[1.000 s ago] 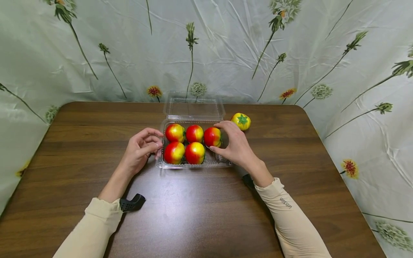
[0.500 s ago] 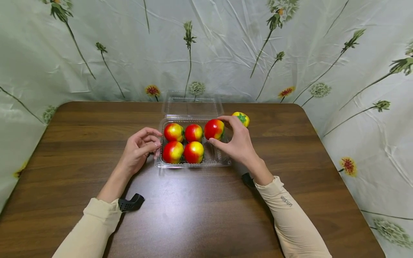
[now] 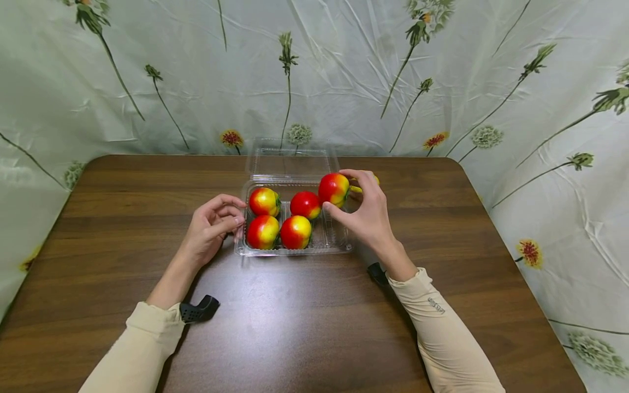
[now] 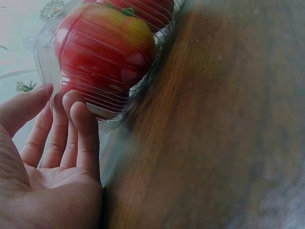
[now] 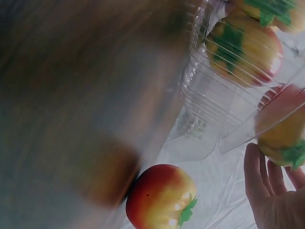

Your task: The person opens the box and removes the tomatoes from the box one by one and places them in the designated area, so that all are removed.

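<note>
Four tomatoes [image 3: 280,217] sit in the box [image 3: 290,246] between hands; right hand [image 3: 366,215] pinches a fifth tomato [image 3: 333,189], left hand [image 3: 211,229] loosely curled, touching the box.

Both arms are covered by long, close-fitting cream sleeves [image 3: 442,333] that end at the wrists. Small grey lettering is printed on the right sleeve near its cuff. A black wrist mount [image 3: 199,309] is worn under each wrist.

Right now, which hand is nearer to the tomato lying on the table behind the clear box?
Right. The right hand is just in front of the table tomato, partly covering it; the left hand rests at the clear box's opposite end.
</note>
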`<state>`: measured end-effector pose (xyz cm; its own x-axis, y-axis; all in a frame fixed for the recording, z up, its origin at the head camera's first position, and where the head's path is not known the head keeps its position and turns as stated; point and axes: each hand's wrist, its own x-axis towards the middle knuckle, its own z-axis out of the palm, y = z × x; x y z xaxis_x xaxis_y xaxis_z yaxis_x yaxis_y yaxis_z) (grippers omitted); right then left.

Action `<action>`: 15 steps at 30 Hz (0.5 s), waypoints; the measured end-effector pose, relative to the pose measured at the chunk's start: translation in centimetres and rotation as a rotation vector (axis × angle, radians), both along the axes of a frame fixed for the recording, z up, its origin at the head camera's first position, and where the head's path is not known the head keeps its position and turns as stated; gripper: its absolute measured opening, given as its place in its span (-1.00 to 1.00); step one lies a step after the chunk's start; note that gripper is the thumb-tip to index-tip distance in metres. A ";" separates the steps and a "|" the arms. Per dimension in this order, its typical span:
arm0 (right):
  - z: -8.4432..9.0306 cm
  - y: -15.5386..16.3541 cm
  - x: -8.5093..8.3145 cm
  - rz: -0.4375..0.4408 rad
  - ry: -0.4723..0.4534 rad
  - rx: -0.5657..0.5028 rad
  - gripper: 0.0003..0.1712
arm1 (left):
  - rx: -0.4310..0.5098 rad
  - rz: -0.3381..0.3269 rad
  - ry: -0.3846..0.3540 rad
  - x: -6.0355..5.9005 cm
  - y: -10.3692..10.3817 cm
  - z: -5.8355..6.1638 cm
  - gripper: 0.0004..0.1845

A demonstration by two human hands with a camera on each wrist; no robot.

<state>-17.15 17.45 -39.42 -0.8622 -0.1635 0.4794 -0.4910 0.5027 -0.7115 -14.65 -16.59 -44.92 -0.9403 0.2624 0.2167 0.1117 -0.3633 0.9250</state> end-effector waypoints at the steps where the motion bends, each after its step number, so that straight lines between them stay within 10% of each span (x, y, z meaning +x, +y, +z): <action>1: 0.0 0.0 0.0 -0.003 0.007 -0.002 -0.29 | 0.000 0.002 0.000 0.0 0.0 0.0 -0.74; 15: 0.0 0.2 -0.2 -0.040 0.023 0.024 -0.26 | -0.010 0.013 -0.003 0.0 0.1 0.1 -0.74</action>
